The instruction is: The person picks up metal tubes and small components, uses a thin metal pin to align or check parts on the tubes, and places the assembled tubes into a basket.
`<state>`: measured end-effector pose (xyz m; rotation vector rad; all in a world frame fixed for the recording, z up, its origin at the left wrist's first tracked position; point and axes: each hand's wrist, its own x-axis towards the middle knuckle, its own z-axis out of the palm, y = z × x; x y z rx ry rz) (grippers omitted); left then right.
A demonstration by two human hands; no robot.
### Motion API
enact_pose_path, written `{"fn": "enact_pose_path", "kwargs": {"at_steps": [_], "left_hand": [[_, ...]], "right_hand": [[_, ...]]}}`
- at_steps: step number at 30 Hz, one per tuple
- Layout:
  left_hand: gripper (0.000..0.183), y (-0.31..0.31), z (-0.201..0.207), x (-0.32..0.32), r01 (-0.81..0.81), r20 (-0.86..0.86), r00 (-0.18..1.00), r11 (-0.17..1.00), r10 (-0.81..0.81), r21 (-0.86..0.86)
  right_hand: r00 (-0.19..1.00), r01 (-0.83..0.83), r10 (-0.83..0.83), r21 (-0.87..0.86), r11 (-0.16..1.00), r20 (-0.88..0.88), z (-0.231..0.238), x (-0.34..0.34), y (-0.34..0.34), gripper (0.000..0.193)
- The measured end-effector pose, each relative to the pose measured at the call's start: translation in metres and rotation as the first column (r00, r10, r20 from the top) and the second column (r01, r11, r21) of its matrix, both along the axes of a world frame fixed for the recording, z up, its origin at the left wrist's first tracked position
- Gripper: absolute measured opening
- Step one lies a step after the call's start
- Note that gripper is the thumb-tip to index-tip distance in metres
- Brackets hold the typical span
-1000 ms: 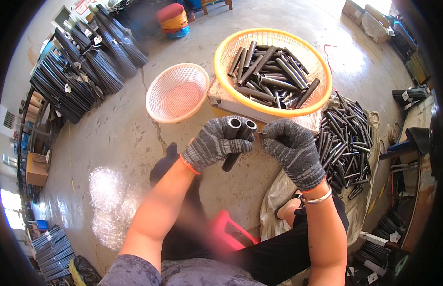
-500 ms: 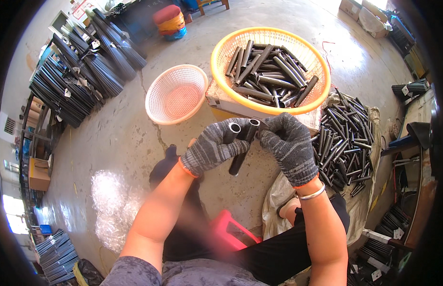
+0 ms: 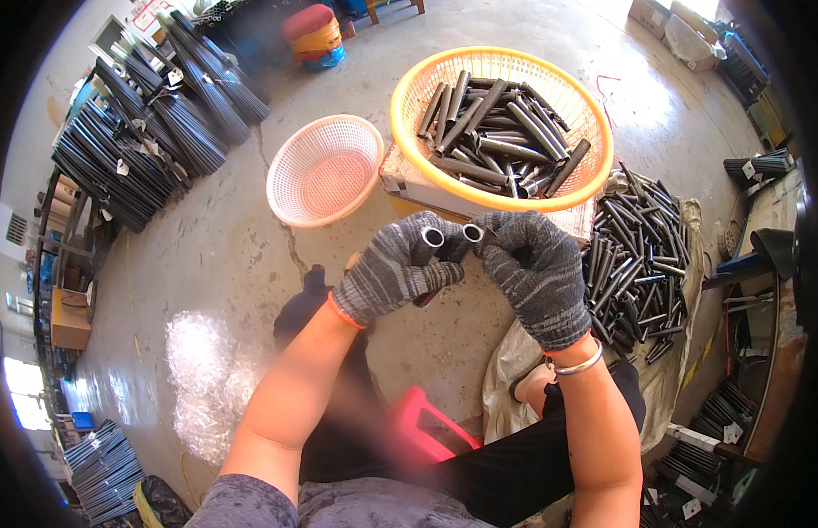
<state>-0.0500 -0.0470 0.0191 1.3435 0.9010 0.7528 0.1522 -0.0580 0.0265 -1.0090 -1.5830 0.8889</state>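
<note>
Both my hands wear grey knitted gloves with orange cuffs. My left hand [image 3: 387, 268] is closed round a short black metal tube [image 3: 433, 238], its open end facing up. A second black tube [image 3: 471, 234] stands between my hands, also gripped by the left fingers, with its bright rim up. Closed in a pinch, my right hand [image 3: 536, 273] meets the rim of that second tube. A small dark edge shows at the right fingertips; what it belongs to is hidden. Beyond the hands, an orange plastic basket [image 3: 400, 132] holds many black tubes.
The orange basket stands on a box [image 3: 405, 189]. To its left is a pink basket [image 3: 325, 172] on the floor. A heap of tubes [image 3: 638, 264] lies on sacking at the right. Clear plastic wrap [image 3: 207, 378] and a red plastic stool [image 3: 427, 427] are near my legs.
The second tube has tipped, so its open end now faces me more and less of its length shows. Both hands stay nearly in place, closed.
</note>
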Motion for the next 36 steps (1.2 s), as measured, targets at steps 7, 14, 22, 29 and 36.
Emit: {"fn": "enact_pose_path", "kwargs": {"at_steps": [7,14,22,29,36], "left_hand": [[0.029,-0.004,0.001,0.007,-0.045,-0.146,0.986,0.976,0.078,0.213],[0.026,-0.006,-0.004,0.007,-0.002,-0.286,0.949,0.915,0.129,0.404],[0.027,-0.006,-0.012,0.005,0.009,-0.265,0.956,0.891,0.125,0.455],[0.027,-0.006,0.006,0.002,0.009,-0.242,0.970,1.000,-0.006,0.010],[0.033,-0.004,-0.003,-0.001,0.184,-0.192,0.969,0.969,-0.152,0.162]], "right_hand": [[0.995,0.091,-0.094,0.119,0.989,0.019,-0.010,-0.007,0.000,0.018],[0.990,0.131,-0.136,0.095,0.987,0.048,-0.015,-0.015,-0.003,0.019],[0.982,0.181,-0.183,0.051,0.982,0.055,-0.021,-0.024,-0.003,0.014],[0.979,0.189,-0.190,0.028,0.982,0.072,-0.016,-0.020,-0.002,0.012],[0.995,0.096,-0.096,-0.041,0.995,0.003,-0.025,-0.008,0.008,0.007]]}}
